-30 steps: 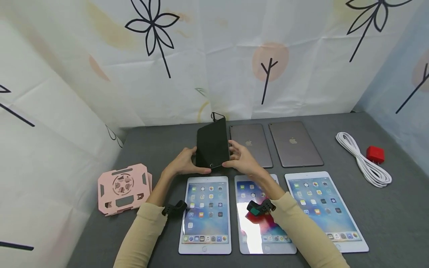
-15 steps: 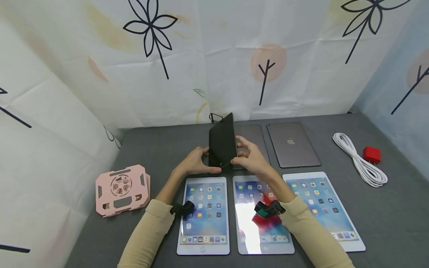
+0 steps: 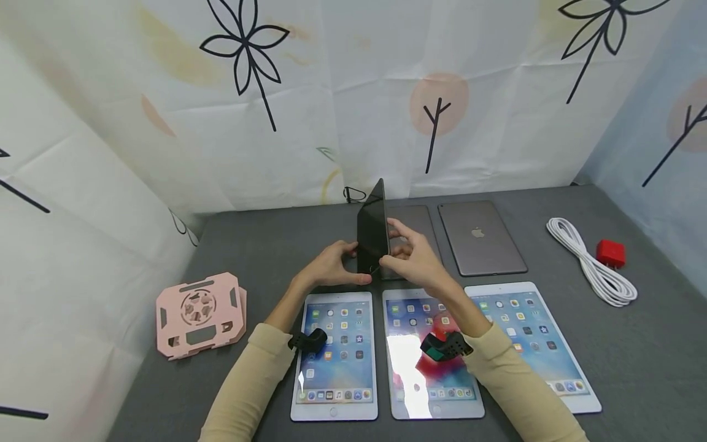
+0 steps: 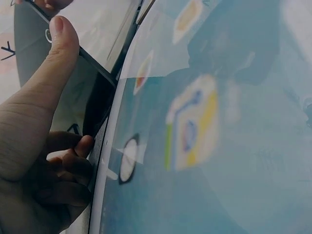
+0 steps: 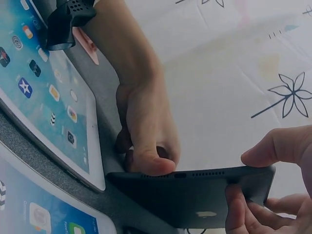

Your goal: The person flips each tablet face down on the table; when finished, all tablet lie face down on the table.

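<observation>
Both hands hold a dark tablet (image 3: 370, 233) tipped up on its long edge at the back of the table, its black screen facing left. My left hand (image 3: 331, 265) grips its lower left corner, thumb along the near short edge, which in the right wrist view carries the charging port. Across from it, my right hand (image 3: 417, 261) pinches the upper side, thumb on the near edge and fingers against the grey back (image 5: 190, 209) with its apple logo. Right behind that hand, another grey tablet (image 3: 417, 218) lies face down, partly hidden.
Three white tablets, left (image 3: 334, 356), middle (image 3: 405, 356) and right (image 3: 530, 313), lie lit in the front row. Farther back are a face-down grey tablet (image 3: 480, 239), a coiled white cable (image 3: 593, 264) and a red plug (image 3: 610, 253). Pink cut-out plates (image 3: 199, 316) sit at left.
The dark tablet has turned from leaning face-on to nearly edge-on, and both hands have shifted right with it. It now covers part of the grey tablet behind. The view has drifted slightly.
</observation>
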Action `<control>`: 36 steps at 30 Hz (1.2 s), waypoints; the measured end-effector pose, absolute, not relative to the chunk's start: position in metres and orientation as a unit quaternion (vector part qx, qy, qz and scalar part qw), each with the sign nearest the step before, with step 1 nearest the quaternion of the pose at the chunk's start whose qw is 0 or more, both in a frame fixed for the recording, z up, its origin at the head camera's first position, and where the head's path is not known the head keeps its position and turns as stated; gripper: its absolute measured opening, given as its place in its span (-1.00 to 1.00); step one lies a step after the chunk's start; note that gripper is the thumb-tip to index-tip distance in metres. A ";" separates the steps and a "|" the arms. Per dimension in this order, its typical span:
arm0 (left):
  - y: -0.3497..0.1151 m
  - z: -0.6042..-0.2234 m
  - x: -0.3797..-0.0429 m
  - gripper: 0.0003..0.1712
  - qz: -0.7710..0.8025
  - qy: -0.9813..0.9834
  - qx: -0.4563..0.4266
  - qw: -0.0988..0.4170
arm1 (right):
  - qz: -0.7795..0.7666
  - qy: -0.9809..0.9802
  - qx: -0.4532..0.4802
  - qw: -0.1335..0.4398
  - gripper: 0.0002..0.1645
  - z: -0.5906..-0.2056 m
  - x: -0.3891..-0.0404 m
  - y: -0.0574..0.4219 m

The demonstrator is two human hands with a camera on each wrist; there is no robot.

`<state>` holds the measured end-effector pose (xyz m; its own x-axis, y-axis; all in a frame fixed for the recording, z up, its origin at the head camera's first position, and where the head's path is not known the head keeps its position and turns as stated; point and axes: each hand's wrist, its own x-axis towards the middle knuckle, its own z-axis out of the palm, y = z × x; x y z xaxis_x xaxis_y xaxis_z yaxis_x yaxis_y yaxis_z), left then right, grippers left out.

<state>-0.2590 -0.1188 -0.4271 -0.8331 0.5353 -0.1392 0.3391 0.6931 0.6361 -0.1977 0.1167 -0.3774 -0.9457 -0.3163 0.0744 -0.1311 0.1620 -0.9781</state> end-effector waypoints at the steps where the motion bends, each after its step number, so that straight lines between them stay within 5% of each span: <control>1: -0.119 -0.427 -0.260 0.30 0.312 0.904 0.244 0.160 | -0.627 0.761 -0.152 0.071 0.00 -0.377 -0.197 0.116; 13: -0.134 -0.419 -0.259 -0.20 0.470 0.822 0.276 0.169 | -0.602 0.775 -0.182 0.058 -0.02 -0.375 -0.197 0.101; 25: -0.145 -0.384 -0.248 0.24 0.502 0.807 0.290 0.114 | -0.559 0.800 -0.199 0.093 0.00 -0.391 -0.208 0.086; 36: -0.163 -0.379 -0.245 -0.12 0.495 0.817 0.279 0.104 | -0.363 0.902 -0.213 0.093 -0.01 -0.416 -0.217 0.085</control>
<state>-0.2454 -0.1627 -0.3790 -0.8234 0.5575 0.1062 0.3524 0.3556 0.8656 -0.2170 0.0850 -0.4163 -0.8918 -0.4523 -0.0137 -0.3168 0.6459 -0.6946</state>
